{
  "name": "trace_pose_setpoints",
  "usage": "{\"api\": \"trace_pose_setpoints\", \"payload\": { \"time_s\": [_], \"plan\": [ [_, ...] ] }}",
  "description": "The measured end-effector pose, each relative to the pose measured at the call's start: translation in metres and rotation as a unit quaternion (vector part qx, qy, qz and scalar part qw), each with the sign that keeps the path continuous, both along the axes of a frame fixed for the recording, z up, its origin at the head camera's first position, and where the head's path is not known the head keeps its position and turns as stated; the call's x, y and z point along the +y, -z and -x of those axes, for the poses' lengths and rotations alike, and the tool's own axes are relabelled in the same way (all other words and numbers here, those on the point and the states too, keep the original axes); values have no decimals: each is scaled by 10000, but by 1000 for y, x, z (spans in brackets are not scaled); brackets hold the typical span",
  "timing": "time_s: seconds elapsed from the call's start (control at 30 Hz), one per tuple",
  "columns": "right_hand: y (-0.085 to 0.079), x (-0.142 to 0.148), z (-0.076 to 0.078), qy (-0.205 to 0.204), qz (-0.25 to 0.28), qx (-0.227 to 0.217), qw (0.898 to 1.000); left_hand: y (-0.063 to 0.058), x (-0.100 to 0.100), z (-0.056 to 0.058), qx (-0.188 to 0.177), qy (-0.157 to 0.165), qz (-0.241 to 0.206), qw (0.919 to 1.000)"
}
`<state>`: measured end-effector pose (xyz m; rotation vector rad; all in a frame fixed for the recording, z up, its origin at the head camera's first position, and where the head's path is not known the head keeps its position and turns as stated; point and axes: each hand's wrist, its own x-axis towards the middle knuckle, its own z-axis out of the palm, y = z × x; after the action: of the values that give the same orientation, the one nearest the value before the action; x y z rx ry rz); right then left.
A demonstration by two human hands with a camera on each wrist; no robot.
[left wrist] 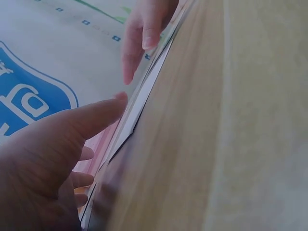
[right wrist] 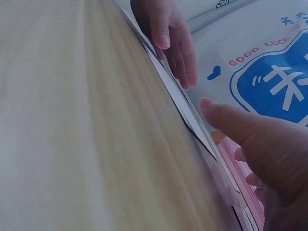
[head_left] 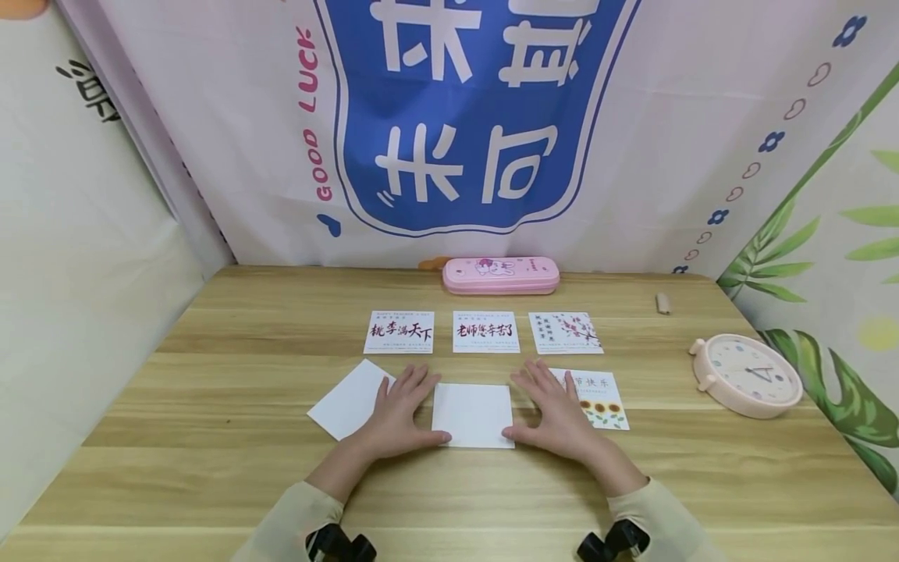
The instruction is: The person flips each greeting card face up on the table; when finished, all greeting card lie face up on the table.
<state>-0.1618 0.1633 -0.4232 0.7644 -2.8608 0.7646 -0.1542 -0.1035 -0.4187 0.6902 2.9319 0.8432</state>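
A blank white card (head_left: 474,416) lies flat on the wooden table between both hands. My left hand (head_left: 402,407) has its fingers spread, and its thumb tip is right at the card's left edge. On the opposite side, my right hand (head_left: 559,415) mirrors it, thumb at the lower right corner. Another blank white card (head_left: 353,400) lies askew, partly under the left hand in the head view. The right hand covers part of a sunflower card (head_left: 602,400). Both wrist views show the middle white card (left wrist: 144,96) low on the table, with the thumbs beside it.
Behind the hands, a row holds two cards with red lettering (head_left: 399,332) (head_left: 486,332) and a blossom card (head_left: 566,333). A pink pencil case (head_left: 501,275) stands at the back. To the right are a small eraser-like block (head_left: 663,304) and a pink clock (head_left: 747,375).
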Motion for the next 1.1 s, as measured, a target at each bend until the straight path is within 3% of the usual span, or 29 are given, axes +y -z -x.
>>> {"api": "trace_pose_setpoints", "payload": {
  "time_s": [0.4, 1.1],
  "plan": [
    [2, -1, -1, -153, 13, -278, 9995, 2, -3, 0, 55, 55, 235, 9997],
    [7, 2, 0, -218, -67, -293, 9993, 3, -3, 1, 8, 82, 468, 9989]
  ]
}}
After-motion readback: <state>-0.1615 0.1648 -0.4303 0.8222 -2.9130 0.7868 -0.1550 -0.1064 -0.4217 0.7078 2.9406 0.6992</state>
